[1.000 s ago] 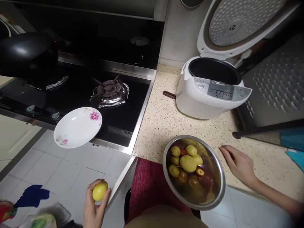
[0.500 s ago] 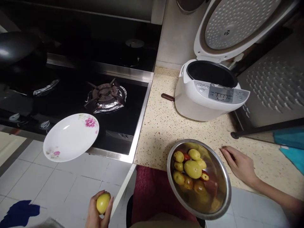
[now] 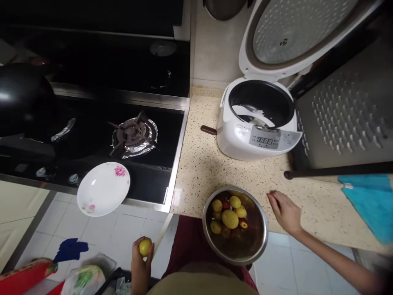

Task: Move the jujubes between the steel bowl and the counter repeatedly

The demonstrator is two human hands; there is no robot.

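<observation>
Left hand (image 3: 140, 264) stays clamped on yellow fruit (image 3: 145, 247), lower and farther from the view than before — right hand (image 3: 284, 211) still flat, fingers apart, beside steel bowl (image 3: 260, 241) on surface (image 3: 199, 172).

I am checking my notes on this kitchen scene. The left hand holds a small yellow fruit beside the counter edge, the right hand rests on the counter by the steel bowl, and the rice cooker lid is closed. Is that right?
Not quite: the rice cooker lid stands open, as the head view shows. The left hand does hold a yellow fruit, and the right hand rests on the counter beside the steel bowl.
</observation>
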